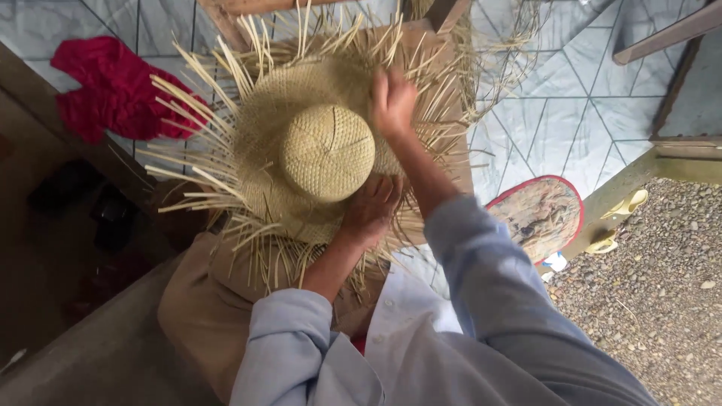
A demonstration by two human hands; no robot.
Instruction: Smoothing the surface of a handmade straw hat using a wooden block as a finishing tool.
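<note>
A half-woven straw hat (316, 150) with a round crown and a brim of loose, splayed straw strips rests on my lap and on a wooden frame. My left hand (370, 207) presses the near edge of the brim beside the crown. My right hand (391, 101) pinches straw strips at the far right side of the brim. Both arms wear light blue sleeves.
A red cloth (113, 86) lies on the tiled floor at the left. A wooden frame (432, 37) stands behind the hat. A red-rimmed oval mat (543, 214) lies on the right, with yellow sandals (620, 218) and gravel (669, 286) beyond a step.
</note>
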